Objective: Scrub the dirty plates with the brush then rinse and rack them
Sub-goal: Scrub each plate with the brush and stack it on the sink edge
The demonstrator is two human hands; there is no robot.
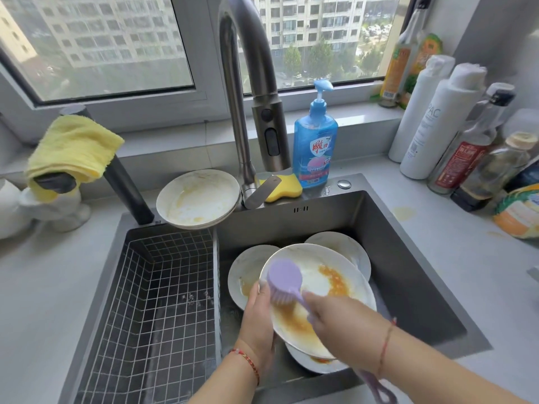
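Note:
My left hand (258, 319) grips the left rim of a white plate (329, 266) smeared with orange-brown sauce, held tilted over the sink basin. My right hand (335, 319) holds the handle of a purple brush (284, 277), whose bristles press on the plate's left part. Beneath it lie other dirty plates: one at left (242, 275), one behind (347, 246), one below (309, 364). A stack of dirty plates (198, 196) rests on the sink's back ledge. The wire rack (157, 301) fills the left basin and holds nothing.
The faucet (248, 91) arches over the sink (408, 272), no water running. A blue soap bottle (315, 141) and yellow sponge (287, 186) sit behind. A yellow cloth (73, 147) hangs at left. Several bottles (455, 135) crowd the right counter.

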